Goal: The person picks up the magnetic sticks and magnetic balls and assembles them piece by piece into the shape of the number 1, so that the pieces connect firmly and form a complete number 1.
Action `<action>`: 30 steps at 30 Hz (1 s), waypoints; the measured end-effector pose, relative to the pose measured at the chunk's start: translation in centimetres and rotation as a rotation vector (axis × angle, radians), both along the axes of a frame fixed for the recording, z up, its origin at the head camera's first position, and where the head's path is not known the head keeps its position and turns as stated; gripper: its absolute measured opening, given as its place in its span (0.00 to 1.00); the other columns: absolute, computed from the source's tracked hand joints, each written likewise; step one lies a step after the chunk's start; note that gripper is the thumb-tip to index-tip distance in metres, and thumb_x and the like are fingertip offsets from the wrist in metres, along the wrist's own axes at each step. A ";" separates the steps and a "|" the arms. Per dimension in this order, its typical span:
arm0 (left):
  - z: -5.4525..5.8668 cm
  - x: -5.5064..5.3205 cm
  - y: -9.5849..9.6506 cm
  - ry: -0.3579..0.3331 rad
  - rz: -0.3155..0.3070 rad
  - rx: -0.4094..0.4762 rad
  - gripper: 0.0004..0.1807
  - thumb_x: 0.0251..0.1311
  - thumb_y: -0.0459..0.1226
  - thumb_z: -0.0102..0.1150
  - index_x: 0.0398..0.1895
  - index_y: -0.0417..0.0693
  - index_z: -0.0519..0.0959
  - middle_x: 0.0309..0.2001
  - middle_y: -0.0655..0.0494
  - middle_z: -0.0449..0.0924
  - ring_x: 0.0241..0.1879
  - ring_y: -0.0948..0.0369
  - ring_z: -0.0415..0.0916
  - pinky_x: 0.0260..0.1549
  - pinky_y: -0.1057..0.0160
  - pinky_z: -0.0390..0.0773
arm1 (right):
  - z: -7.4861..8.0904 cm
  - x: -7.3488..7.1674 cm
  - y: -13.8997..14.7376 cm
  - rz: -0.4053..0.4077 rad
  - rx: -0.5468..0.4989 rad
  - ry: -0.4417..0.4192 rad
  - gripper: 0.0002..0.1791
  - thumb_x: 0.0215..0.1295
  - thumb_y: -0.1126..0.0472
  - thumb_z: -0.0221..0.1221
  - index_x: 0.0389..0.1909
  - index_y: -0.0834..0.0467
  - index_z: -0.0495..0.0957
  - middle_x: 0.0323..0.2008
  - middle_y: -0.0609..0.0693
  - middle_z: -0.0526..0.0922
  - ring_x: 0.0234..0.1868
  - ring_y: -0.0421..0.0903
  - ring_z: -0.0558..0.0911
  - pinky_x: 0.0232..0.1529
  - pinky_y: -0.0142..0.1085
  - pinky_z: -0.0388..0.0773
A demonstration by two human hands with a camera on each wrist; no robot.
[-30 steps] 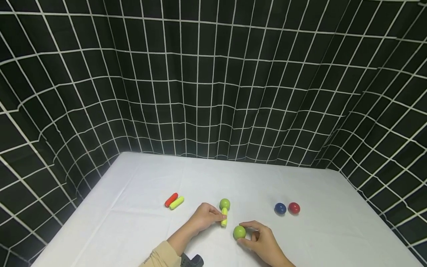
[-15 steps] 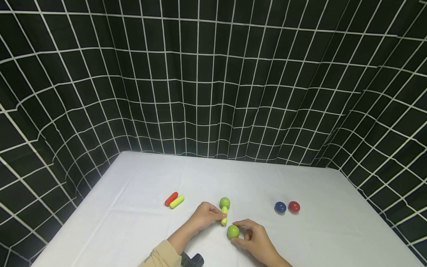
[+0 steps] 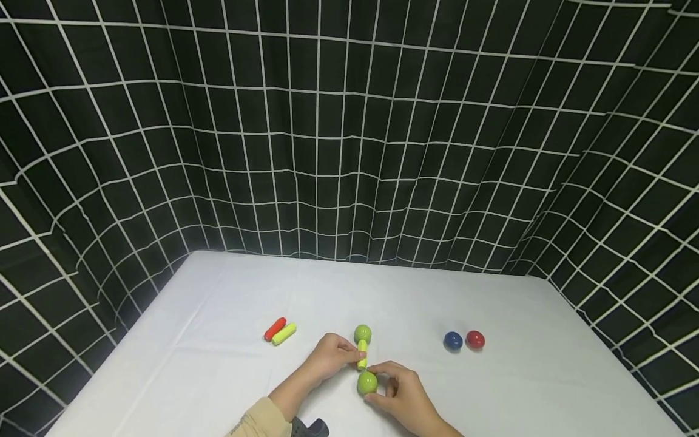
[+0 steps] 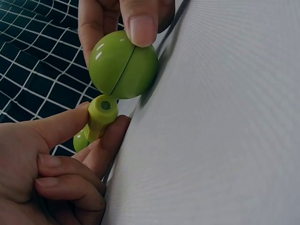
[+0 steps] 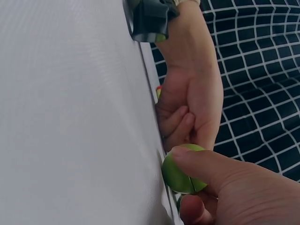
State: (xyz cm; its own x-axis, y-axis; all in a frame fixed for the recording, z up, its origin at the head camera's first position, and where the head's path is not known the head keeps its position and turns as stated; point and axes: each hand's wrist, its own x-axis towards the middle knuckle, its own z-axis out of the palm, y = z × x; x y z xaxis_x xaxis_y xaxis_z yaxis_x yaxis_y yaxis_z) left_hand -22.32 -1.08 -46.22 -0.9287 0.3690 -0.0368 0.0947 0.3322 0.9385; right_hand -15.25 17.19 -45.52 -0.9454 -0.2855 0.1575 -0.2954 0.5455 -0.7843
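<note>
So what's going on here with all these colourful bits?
A person is working bare-handed at a white table. The left hand pinches a yellow stick, with a green ball at its far end. The right hand holds another green ball close to the near end; whether they touch is hard to tell. Two sticks lie off left, two balls off right.

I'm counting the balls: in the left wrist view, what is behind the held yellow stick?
Part of a green ball and dark gridded cloth; the yellow stick and left hand cover the rest.
</note>
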 end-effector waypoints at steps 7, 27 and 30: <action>-0.2 0.0 -0.1 -0.010 -0.009 0.023 0.14 0.53 0.45 0.64 0.25 0.41 0.83 0.23 0.53 0.83 0.30 0.63 0.71 0.34 0.64 0.70 | 0.0 0.1 -0.6 0.004 0.005 0.002 0.21 0.46 0.61 0.70 0.44 0.58 0.79 0.36 0.47 0.81 0.15 0.28 0.64 0.16 0.25 0.66; 0.1 0.1 -0.1 -0.030 0.006 0.019 0.14 0.52 0.44 0.64 0.26 0.40 0.83 0.24 0.52 0.84 0.29 0.62 0.70 0.31 0.67 0.69 | 0.0 0.1 -1.2 0.002 0.022 0.050 0.20 0.45 0.58 0.71 0.41 0.56 0.78 0.36 0.46 0.80 0.17 0.28 0.65 0.17 0.26 0.67; 0.0 0.1 -0.1 -0.026 0.004 0.021 0.14 0.52 0.44 0.64 0.26 0.40 0.83 0.24 0.52 0.84 0.29 0.62 0.71 0.31 0.66 0.70 | -0.2 0.0 -1.2 0.002 0.031 0.077 0.19 0.45 0.59 0.70 0.41 0.55 0.79 0.36 0.46 0.80 0.17 0.28 0.65 0.17 0.26 0.68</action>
